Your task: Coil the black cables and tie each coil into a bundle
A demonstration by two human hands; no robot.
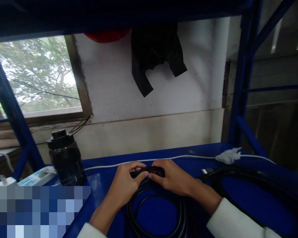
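Well, starting at the left, there's one window (39,76), and below it one white-and-blue power strip (36,178), its lower edge lost behind a blocked-out patch I can't make out. Next stands one dark bottle (66,160) with a black lid, its contents too murky to tell.

Two bare hands meet in the middle. The left hand (126,181) and the right hand (171,177) each pinch a black cable (151,168) between thumb and fingers, a short length bridging them. Its one coil lies below them on the blue shelf (159,211); the loops overlap too much to count, and the bottom is cut off.

Above hangs one black thing (156,46), its top hidden. One white cord (188,156) crosses behind the hands, carrying one crumpled white wrap (227,156). At right lies one second coil (238,171), fading into shadow.
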